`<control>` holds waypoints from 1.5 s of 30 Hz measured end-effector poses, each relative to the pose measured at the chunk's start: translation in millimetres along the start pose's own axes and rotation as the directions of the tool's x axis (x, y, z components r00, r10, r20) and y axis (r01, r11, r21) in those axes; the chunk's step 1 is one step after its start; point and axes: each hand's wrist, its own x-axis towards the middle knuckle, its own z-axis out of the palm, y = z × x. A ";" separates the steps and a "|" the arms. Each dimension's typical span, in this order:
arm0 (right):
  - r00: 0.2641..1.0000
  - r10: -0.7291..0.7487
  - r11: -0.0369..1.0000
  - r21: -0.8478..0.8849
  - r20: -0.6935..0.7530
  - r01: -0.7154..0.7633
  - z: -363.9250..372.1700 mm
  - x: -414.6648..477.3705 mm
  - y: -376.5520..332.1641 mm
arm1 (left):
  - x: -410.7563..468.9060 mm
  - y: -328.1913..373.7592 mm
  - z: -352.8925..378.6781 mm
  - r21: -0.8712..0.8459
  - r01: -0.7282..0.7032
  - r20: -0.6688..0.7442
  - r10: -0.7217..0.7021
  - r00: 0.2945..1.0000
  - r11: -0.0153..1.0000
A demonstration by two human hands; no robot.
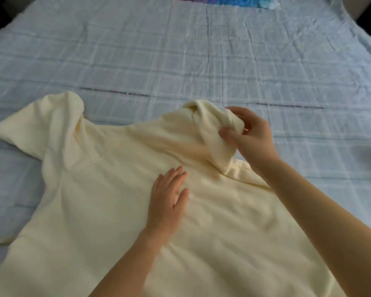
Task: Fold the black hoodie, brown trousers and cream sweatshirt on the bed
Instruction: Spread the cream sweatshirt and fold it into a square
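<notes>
Nearest me, the cream sweatshirt (99, 211) lies spread flat on the bed, its body filling the lower part of the view and running out past the bottom edge. My left forearm comes in from below, and my left hand (167, 198) rests palm down on the middle of the sweatshirt body, fingers straight and close together, pressing the cloth to the bed and gripping nothing. Just beyond it and to the right, my right hand (251, 136) is raised over the far right shoulder of the garment. Thumb and fingers pinch a bunched roll of cloth (212, 133), by the look of it the sleeve on that side, lifted clear of the body while its lower end still touches the shoulder. The grip sits at the roll's outer end, so the rest of the sweatshirt lies left of that hand and nearer to me. On the far left, the other sleeve (41, 125) lies on the bed in loose folds, well apart from both hands. Beyond the sweatshirt, the pale blue checked sheet (180, 50) stretches away, creased, with a thin line of dark print (114, 93) across it. At the far edge, a blue and purple patch (223, 1) shows; I cannot tell what it is.
</notes>
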 end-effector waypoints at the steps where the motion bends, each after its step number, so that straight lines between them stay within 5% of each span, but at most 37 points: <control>1: 0.997 -0.079 0.996 -0.040 0.025 0.080 -1.5 -20.6 -1.0 | -9.1 2.4 -12.9 -0.162 0.051 -0.074 -0.064 0.995 0.985; 5: 0.929 -0.329 0.916 -0.180 0.169 0.357 10.3 -117.5 15.2 | -55.0 -0.5 -83.4 -0.340 0.059 -0.283 -0.163 0.945 0.938; 8: 0.766 -0.443 0.689 -0.369 0.466 0.624 29.7 -189.4 44.1 | -59.1 -2.0 -125.3 -0.387 0.122 -0.270 -0.238 0.933 0.914; 10: 0.655 -0.396 0.470 -0.471 0.643 0.746 42.2 -220.2 56.8 | -47.0 -2.4 -133.7 -0.238 0.133 -0.213 -0.186 0.959 0.962; 11: 0.655 -0.350 0.449 -0.494 0.670 0.745 47.0 -229.5 59.6 | -39.3 -4.9 -131.1 -0.133 0.137 -0.155 -0.157 0.975 0.982; 13: 0.755 -0.304 0.611 -0.489 0.580 0.622 56.8 -237.7 53.4 | -24.3 -12.2 -118.3 0.005 0.188 0.005 -0.188 0.982 0.982; 16: 0.942 -0.254 0.827 -0.455 0.221 0.330 76.5 -228.8 30.6 | -19.1 -23.5 -101.2 0.070 0.218 0.088 -0.223 0.971 0.973; 18: 0.989 -0.130 0.864 -0.482 0.065 0.145 92.2 -212.1 17.5 | -25.3 -28.0 -103.5 -0.022 0.189 0.019 -0.188 0.982 0.982; 21: 0.977 0.157 0.831 -0.554 0.145 -0.052 115.2 -195.2 3.3 | -44.4 -31.8 -120.5 -0.152 0.165 0.005 -0.166 0.986 0.975; 25: 0.943 -0.082 0.792 -0.553 0.323 0.258 132.5 -231.8 -2.7 | -79.9 -49.2 -154.2 -0.386 0.267 0.069 -0.261 0.963 0.883; 27: 0.946 -0.095 0.878 -0.422 0.311 0.227 129.9 -252.9 -3.5 | -92.4 -59.5 -169.0 -0.449 0.405 0.152 -0.378 0.913 0.796; 29: 0.976 -0.082 0.907 -0.392 0.204 0.158 127.6 -267.6 2.9 | -101.3 -64.1 -176.5 -0.510 0.496 0.279 -0.411 0.868 0.703; 32: 0.971 -0.213 0.792 -0.602 -0.112 0.104 135.5 -285.4 3.0 | -104.5 -62.4 -177.8 -0.432 0.389 0.267 -0.296 0.917 0.814; 35: 0.928 -0.340 0.759 -0.627 -0.154 0.175 158.4 -301.8 -4.3 | -91.5 -50.7 -175.1 -0.559 0.390 0.225 -0.318 0.921 0.732; 37: 0.950 -0.304 0.747 -0.638 -0.079 0.186 171.8 -303.7 -4.0 | -85.5 -39.4 -170.3 -0.692 0.428 0.277 -0.333 0.901 0.581; 41: 0.947 -0.062 0.952 -0.304 -0.316 -0.039 174.3 -278.0 -3.6 | -77.9 -25.9 -159.2 -0.663 0.372 0.319 -0.204 0.926 0.649; 45: 0.945 0.069 0.998 0.015 -0.320 -0.068 145.1 -254.4 0.1 | -66.1 -24.2 -149.3 -0.497 0.332 0.393 -0.133 0.910 0.802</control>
